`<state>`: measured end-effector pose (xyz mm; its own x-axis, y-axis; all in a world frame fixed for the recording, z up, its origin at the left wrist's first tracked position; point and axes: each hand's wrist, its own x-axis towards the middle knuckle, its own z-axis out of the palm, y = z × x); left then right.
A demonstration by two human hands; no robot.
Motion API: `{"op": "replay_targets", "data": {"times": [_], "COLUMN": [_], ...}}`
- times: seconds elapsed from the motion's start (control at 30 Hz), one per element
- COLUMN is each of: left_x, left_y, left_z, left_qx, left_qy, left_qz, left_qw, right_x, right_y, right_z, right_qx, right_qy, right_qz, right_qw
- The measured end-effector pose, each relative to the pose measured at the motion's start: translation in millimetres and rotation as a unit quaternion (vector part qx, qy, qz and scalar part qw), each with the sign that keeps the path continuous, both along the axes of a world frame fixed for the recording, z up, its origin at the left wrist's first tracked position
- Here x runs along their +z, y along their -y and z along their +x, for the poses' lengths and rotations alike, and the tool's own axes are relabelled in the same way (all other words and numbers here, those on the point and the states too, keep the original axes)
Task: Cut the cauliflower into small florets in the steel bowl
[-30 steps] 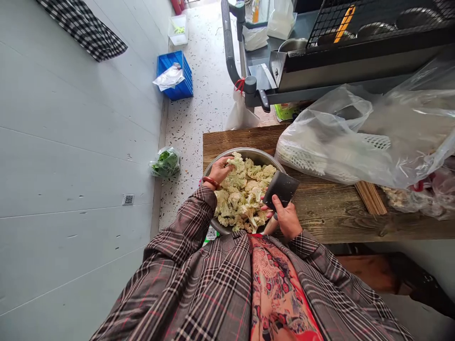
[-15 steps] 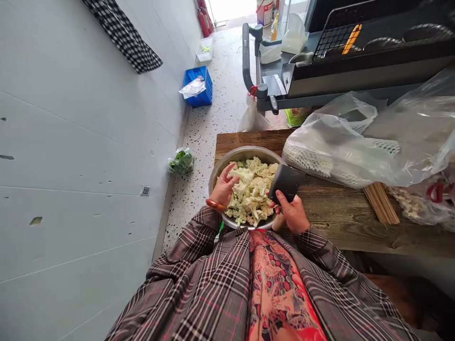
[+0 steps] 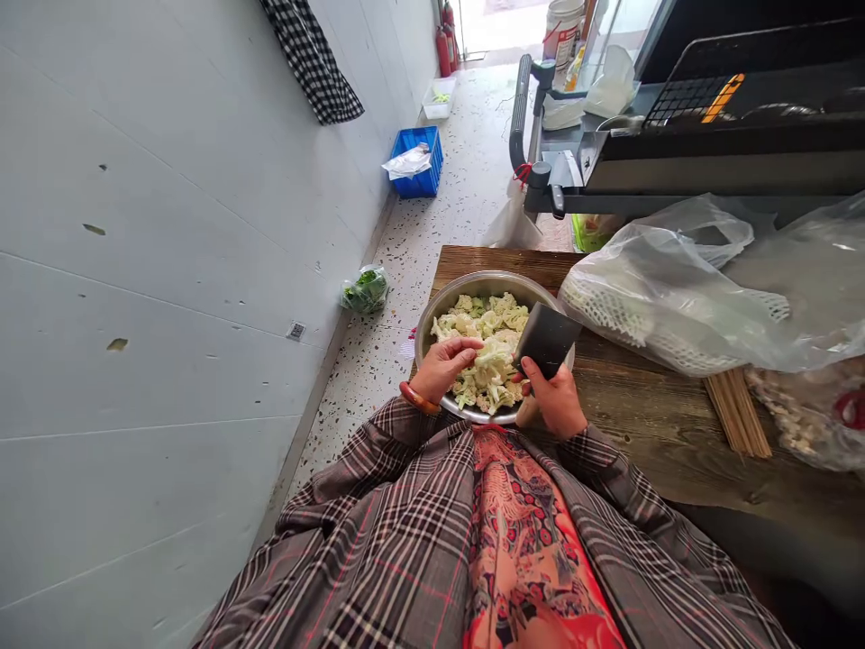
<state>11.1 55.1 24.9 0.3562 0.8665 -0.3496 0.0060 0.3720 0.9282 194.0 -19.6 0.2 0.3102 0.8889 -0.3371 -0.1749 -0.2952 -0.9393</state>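
A steel basin (image 3: 427,317) full of cut cauliflower (image 3: 481,315) stands on the wooden table close to my body. My left hand (image 3: 443,365), a reddish-brown bangle at its wrist, is over the left of the basin. Its thumb and fingers pinch the edge of a pale cauliflower floret (image 3: 496,358). In my right hand (image 3: 555,401) is a cleaver (image 3: 549,341), its broad dark blade tilted up over the basin's right side. Part of its wooden handle (image 3: 527,413) shows below the fingers, which are wrapped round it and partly hidden.
Plastic bags with white netting (image 3: 628,293) lie right of the basin, with a bundle of wooden sticks (image 3: 736,415) nearby. Beyond the table stands a grey cart (image 3: 520,113) with a knife on its edge. Bagged greens (image 3: 365,290) and a blue crate (image 3: 417,180) are on the floor.
My left hand has lowered toward the middle of the basin, its spread fingers closing on a floret. The cleaver stays in my right hand. The camera view has turned slightly left.
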Motion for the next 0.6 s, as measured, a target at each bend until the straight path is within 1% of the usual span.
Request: {"op": "replay_targets", "data": {"times": [0.07, 0.17, 0.23, 0.3, 0.37, 0.47, 0.53, 0.6], "left_x": [-10.1, -30.9, -43.1, -50.2, -51.0, -42.6, -34.4, -26.8], "left_y": [3, 8, 10, 12, 13, 12, 11, 12], "left_z": [1, 4, 3, 1, -2, -5, -5, -3], "left_qx": [-0.012, -0.016, 0.001, 0.039, 0.082, 0.133, 0.152, 0.158], "left_qy": [-0.012, -0.04, -0.083, -0.104, -0.089, -0.042, -0.02, -0.003], "left_qz": [0.009, 0.039, 0.073, 0.075, 0.036, -0.029, -0.066, -0.103], "left_qw": [1.0, 0.998, 0.994, 0.991, 0.992, 0.99, 0.986, 0.982], "right_x": [-9.3, -21.4, -25.1, -25.3, -22.9, -16.9, -12.3, -7.9], "right_y": [-4, -7, -7, -5, -3, 0, 2, 4], "right_z": [-2, -7, -10, -13, -12, -6, 1, 7], "right_qx": [0.006, 0.009, 0.012, 0.017, 0.01, -0.023, -0.037, -0.035], "right_qy": [0.024, 0.007, -0.018, -0.038, -0.052, -0.072, -0.095, -0.118], "right_qz": [0.001, 0.004, 0.005, 0.008, 0.012, 0.02, 0.024, 0.023], "right_qw": [1.0, 1.0, 1.0, 0.999, 0.999, 0.997, 0.995, 0.992]}}
